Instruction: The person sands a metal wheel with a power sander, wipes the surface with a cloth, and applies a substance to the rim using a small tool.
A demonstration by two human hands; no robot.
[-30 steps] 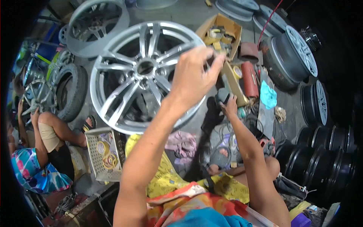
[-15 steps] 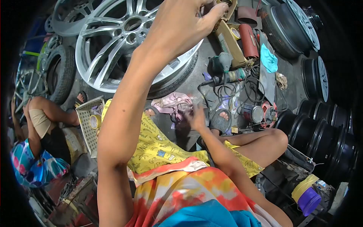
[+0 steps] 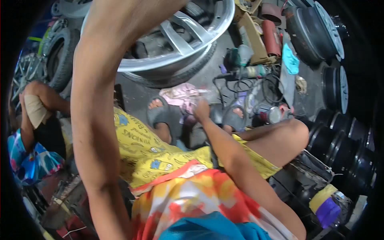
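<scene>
My left forearm reaches up across the large silver alloy wheel [image 3: 182, 38], and the hand itself is cut off by the top edge. The wheel lies raised on a tyre [image 3: 176, 76], part of its face hidden behind my arm. Between my feet, my right hand [image 3: 201, 109] is low, its fingers curled closed beside a crumpled pink cloth [image 3: 180, 95]. Blur hides what is in those fingers. A small pale, see-through thing [image 3: 205, 92] shows just above them.
Right of the wheel lie a corded power tool [image 3: 252, 72], a cardboard box [image 3: 252, 36], a red sandpaper roll [image 3: 271, 38] and a can [image 3: 268, 113]. Black wheel rims [image 3: 340, 152] line the right. At left are a tyre [image 3: 60, 60] and another person's knee [image 3: 36, 94].
My left hand has gone out past the top edge, and its arm has swung left, now covering the basket. The right hand has shifted slightly up and left. The view has also shifted.
</scene>
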